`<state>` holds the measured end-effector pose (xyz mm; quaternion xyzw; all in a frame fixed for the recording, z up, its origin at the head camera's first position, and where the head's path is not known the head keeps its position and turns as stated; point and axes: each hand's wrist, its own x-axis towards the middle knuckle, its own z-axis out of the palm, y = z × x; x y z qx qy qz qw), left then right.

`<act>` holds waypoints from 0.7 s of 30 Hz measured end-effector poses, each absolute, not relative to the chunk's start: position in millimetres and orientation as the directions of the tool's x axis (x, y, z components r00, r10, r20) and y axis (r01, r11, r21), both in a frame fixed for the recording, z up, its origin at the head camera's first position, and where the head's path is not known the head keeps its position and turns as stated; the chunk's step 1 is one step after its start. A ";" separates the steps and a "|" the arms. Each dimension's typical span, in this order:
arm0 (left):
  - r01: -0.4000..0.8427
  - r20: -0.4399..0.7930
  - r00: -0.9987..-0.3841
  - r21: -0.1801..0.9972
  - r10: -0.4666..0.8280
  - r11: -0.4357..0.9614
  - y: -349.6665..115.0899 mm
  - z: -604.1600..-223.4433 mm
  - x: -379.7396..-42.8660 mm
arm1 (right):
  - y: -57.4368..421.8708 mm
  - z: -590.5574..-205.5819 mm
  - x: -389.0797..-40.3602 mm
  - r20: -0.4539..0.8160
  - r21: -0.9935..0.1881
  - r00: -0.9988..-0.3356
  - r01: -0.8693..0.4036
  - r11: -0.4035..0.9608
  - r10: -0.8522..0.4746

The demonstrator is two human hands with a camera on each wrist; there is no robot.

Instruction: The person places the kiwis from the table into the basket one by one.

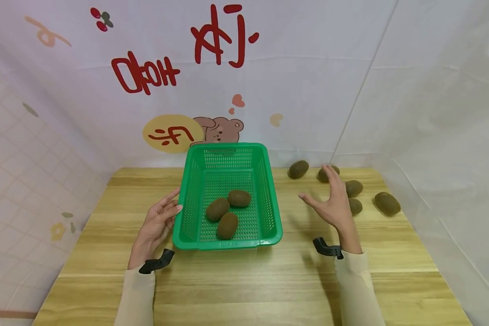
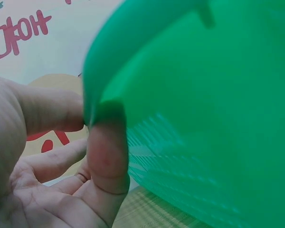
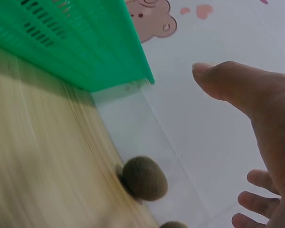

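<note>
A green plastic basket with mesh walls holds three brown kiwis. My left hand pinches the basket's left rim between thumb and fingers; the left wrist view shows a finger against the basket wall. To the right of the basket, my right hand hovers with its thumb spread away from the fingers and nothing in its grasp. Beneath and beyond it lie loose kiwis on the table, and it partly covers one kiwi. The right wrist view shows a kiwi well apart from the thumb.
Several kiwis lie at the table's right side, the outermost kiwi near the right edge and another kiwi by the back edge. A white printed curtain hangs directly behind the wooden table and along both sides.
</note>
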<state>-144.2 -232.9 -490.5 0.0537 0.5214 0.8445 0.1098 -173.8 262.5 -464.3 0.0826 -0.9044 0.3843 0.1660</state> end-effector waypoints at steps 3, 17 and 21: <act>-0.122 -0.020 -0.972 0.896 0.235 -0.428 -233.0 -490.1 -143.6 | 269.6 -465.4 -173.2 0.352 -0.668 -0.936 -0.249 0.701 0.004; -0.102 -0.014 -0.976 0.909 0.217 -0.403 -232.6 -490.7 -143.0 | 308.3 -474.7 -170.5 0.262 -0.697 -0.957 -0.102 0.710 0.120; -0.102 -0.012 -0.976 0.908 0.218 -0.407 -233.5 -491.1 -142.8 | 319.9 -479.7 -168.3 0.234 -0.709 -0.961 -0.067 0.702 0.145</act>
